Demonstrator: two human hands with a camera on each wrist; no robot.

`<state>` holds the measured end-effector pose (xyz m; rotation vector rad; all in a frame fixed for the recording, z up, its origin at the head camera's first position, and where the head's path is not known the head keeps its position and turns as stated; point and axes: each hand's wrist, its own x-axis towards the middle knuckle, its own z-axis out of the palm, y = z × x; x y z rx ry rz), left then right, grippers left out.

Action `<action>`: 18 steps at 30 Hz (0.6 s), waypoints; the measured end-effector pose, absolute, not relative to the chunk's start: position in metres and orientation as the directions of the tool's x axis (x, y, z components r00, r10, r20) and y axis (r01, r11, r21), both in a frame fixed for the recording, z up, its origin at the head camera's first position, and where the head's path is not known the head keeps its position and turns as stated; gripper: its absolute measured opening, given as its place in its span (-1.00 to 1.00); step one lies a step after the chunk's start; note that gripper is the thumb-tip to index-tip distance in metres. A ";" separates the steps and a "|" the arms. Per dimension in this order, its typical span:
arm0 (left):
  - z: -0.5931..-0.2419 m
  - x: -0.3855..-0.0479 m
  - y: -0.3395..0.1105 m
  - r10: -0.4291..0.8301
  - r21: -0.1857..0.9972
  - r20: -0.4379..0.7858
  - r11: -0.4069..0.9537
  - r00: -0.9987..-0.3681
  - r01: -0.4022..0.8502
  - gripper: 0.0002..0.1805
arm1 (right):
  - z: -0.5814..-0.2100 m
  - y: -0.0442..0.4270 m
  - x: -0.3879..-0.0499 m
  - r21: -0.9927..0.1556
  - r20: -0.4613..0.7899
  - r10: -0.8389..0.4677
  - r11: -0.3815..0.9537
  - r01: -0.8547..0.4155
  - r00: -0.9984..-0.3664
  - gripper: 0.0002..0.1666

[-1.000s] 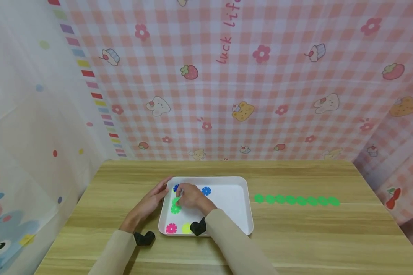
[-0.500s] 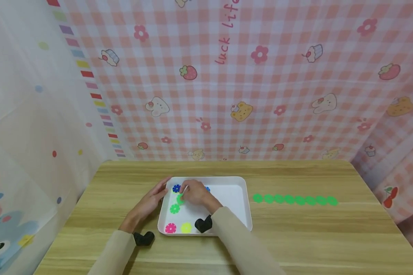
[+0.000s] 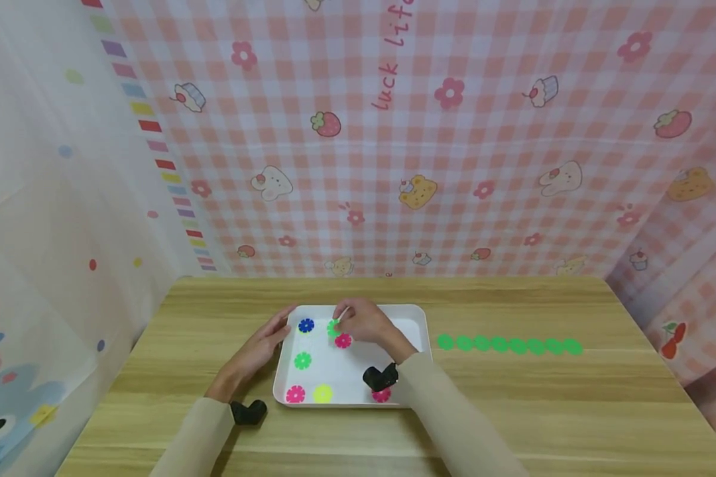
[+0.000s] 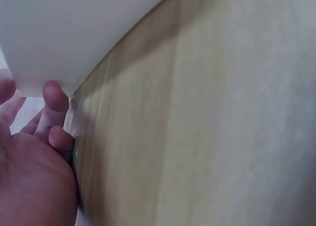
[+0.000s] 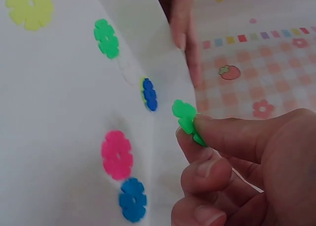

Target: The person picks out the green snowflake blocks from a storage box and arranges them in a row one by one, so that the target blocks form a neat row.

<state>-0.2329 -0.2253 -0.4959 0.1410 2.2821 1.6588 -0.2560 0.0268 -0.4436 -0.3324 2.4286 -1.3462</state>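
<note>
My right hand (image 3: 366,321) pinches a green snowflake disc (image 5: 183,110) between thumb and index finger, held over the far part of a white tray (image 3: 328,371). Below it lie a pink disc (image 5: 117,155) and a blue disc (image 5: 133,200), the blue one hidden in the head view. My left hand (image 3: 259,348) rests along the tray's left side, fingers touching its outer wall. Near that side are a dark blue disc (image 3: 306,325) over a yellow one and another green disc (image 3: 302,360).
Along the tray's near edge lie a pink disc (image 3: 296,394), a yellow disc (image 3: 323,393) and a second pink disc (image 3: 382,395). Right of the tray, a row of several green discs (image 3: 518,346) extends across the wooden table (image 3: 543,411). A checked cloth (image 3: 358,152) hangs behind.
My right hand has picked the green disc up from the tray's left part and carried it right and toward the far side. The left hand stays at the tray's edge.
</note>
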 end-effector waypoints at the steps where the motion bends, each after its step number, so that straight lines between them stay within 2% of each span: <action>1: -0.496 -0.233 -0.225 0.259 0.939 -0.196 0.327 -0.946 -0.105 -0.44 | -0.441 0.031 -0.255 -0.860 -0.178 -0.370 0.509 -0.038 -0.912 -0.89; 6: -0.495 -0.232 -0.224 0.248 0.936 -0.195 0.338 -0.949 -0.104 -0.45 | -0.430 0.054 -0.252 -0.887 -0.163 -0.379 0.460 -0.033 -0.911 -0.88; 18: -0.498 -0.231 -0.225 0.240 0.926 -0.179 0.368 -0.954 -0.081 -0.45 | -0.414 0.111 -0.238 -0.914 -0.105 -0.309 0.404 -0.031 -0.945 -0.79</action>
